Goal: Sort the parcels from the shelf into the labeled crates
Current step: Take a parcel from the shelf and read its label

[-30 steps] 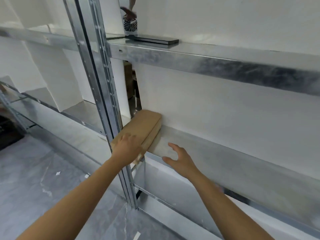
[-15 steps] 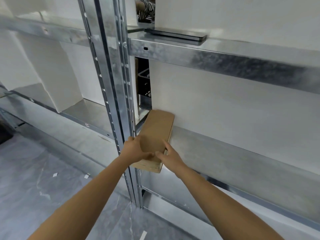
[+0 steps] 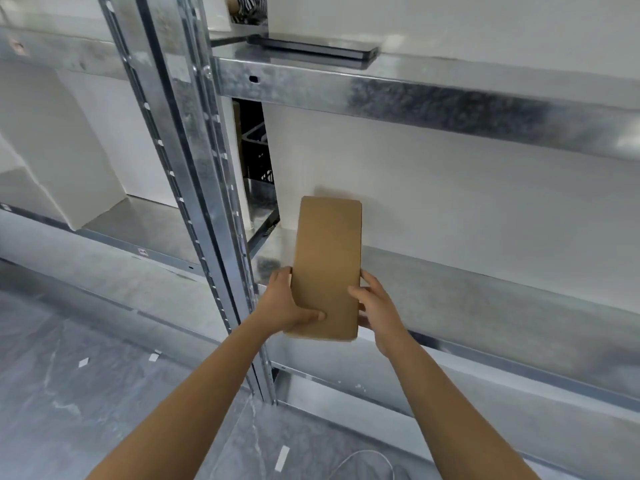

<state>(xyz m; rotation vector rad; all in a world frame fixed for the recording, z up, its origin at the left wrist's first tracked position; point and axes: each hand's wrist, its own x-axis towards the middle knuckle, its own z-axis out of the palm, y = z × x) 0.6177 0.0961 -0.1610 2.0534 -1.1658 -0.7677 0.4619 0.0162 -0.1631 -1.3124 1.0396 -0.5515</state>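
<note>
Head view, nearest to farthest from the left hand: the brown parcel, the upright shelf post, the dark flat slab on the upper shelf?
1. Brown parcel: gripped by the left hand along its left edge.
2. Shelf post: just left of that hand, not touching.
3. Dark slab: far above, up and slightly right.

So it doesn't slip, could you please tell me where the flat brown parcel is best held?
Take the parcel by its long edges near the lower end, left hand and right hand from opposite sides: it is thin, flat and narrow.
</note>
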